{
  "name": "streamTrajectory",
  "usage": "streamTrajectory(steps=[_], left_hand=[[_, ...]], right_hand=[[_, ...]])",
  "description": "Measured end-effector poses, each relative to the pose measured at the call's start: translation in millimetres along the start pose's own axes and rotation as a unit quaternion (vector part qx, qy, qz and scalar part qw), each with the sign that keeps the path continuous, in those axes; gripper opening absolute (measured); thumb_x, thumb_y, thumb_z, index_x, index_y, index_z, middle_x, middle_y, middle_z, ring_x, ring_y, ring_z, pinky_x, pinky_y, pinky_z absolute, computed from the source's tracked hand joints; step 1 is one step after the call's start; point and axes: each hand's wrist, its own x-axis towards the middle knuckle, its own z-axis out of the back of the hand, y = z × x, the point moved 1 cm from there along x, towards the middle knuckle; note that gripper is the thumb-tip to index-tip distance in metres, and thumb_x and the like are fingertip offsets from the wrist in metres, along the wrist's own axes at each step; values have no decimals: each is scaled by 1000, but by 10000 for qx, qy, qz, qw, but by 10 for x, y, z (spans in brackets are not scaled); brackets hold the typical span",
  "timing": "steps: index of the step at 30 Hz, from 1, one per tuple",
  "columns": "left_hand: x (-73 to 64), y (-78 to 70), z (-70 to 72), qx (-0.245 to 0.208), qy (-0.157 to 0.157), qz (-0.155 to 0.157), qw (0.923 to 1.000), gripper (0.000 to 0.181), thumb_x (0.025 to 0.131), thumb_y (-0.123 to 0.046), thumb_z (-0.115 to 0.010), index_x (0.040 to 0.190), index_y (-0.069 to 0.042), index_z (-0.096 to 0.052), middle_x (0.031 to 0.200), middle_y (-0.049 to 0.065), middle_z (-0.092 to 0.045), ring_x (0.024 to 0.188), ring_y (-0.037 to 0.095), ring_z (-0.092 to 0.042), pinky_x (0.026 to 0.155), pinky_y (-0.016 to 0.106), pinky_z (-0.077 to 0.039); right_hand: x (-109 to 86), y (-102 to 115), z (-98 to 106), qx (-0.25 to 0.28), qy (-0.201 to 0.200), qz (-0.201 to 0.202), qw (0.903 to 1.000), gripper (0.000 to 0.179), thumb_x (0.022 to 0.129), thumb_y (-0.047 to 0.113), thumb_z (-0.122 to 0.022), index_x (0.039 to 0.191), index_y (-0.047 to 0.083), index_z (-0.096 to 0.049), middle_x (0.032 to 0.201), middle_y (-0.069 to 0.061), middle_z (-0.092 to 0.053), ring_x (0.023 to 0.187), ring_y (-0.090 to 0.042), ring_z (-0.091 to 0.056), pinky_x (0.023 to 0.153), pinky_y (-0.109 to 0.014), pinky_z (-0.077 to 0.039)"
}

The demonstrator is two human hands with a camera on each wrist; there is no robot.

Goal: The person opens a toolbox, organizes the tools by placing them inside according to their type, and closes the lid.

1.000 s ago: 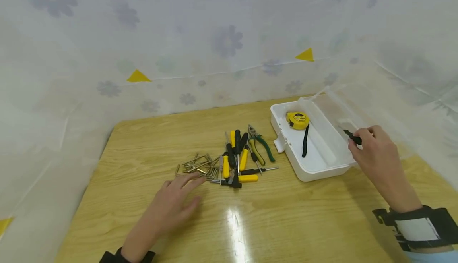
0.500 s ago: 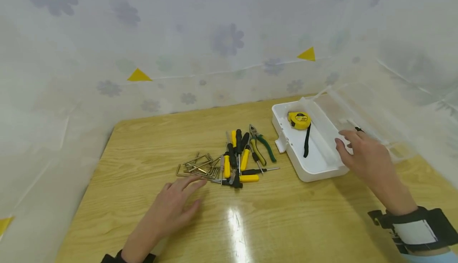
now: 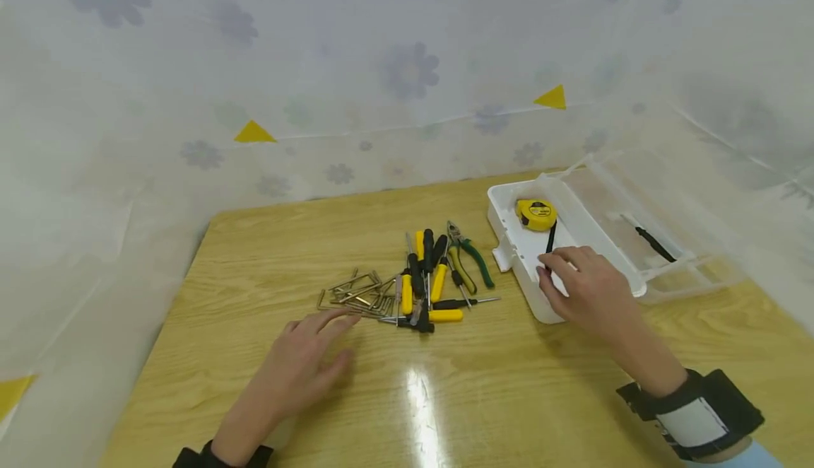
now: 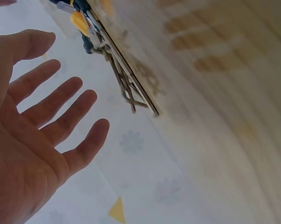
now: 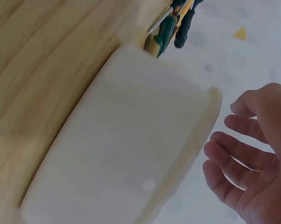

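My left hand (image 3: 305, 358) hovers with loosely spread fingers (image 4: 80, 126) just in front of a pile of brass-coloured hex keys (image 3: 365, 295). My right hand (image 3: 591, 288) is over the near part of a white plastic box (image 3: 540, 302), fingers (image 5: 243, 126) loosely bent and holding nothing. In the box lies a yellow tape measure (image 3: 536, 214), its black wrist strap (image 3: 551, 237) partly hidden by that hand. A slim black-handled tool (image 3: 653, 243) with a pale shaft rests in the open clear lid (image 3: 687, 281).
Beside the hex keys lie several yellow and black screwdrivers (image 3: 439, 283) in a heap. Pliers (image 3: 480, 263) with green and yellow handles lie between the heap and the box. A white flowered sheet (image 3: 407, 143) closes off the wooden table (image 3: 286, 242) behind.
My right hand lets go of the black-handled tool in the clear lid, then moves left over the white box. My left hand stays nearly in place.
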Motion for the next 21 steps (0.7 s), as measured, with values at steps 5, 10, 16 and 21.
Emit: streamTrajectory(steps=[5, 10, 16, 21], left_hand=[[-61, 124, 57, 47, -36, 226, 9997, 49, 90, -24, -78, 136, -16, -65, 136, 9, -66, 118, 31, -67, 85, 56, -55], [-118, 242, 157, -35, -93, 613, 9981, 48, 91, -22, -77, 137, -18, -64, 137, 10, -66, 116, 34, -68, 87, 58, -54], [-148, 289, 190, -165, -79, 740, 9971, 47, 93, -23, -74, 138, -17, -64, 139, 12, -64, 119, 36, -67, 88, 58, -53], [-172, 315, 187, -113, -147, 750, 9970, 46, 93, -22, -75, 137, -17, -64, 138, 13, -65, 120, 36, -66, 89, 58, -54]], right_hand=[[125, 332, -236, 574, 702, 773, 9929, 18, 82, 9, -76, 99, 3, -74, 91, -12, -71, 78, -27, -68, 62, -38, -58], [269, 744, -512, 1056, 1763, 1414, 9684, 30, 82, 7, -82, 111, 7, -74, 96, -5, -69, 84, -17, -65, 70, -29, -58], [405, 1082, -801, 1024, 2812, 1745, 9381, 38, 93, 13, -71, 131, 11, -67, 123, -6, -69, 110, -22, -65, 92, -36, -58], [459, 1170, -915, 962, 2972, 1742, 9339, 33, 95, 16, -69, 127, 13, -68, 122, -3, -67, 109, -21, -63, 84, -34, -58]])
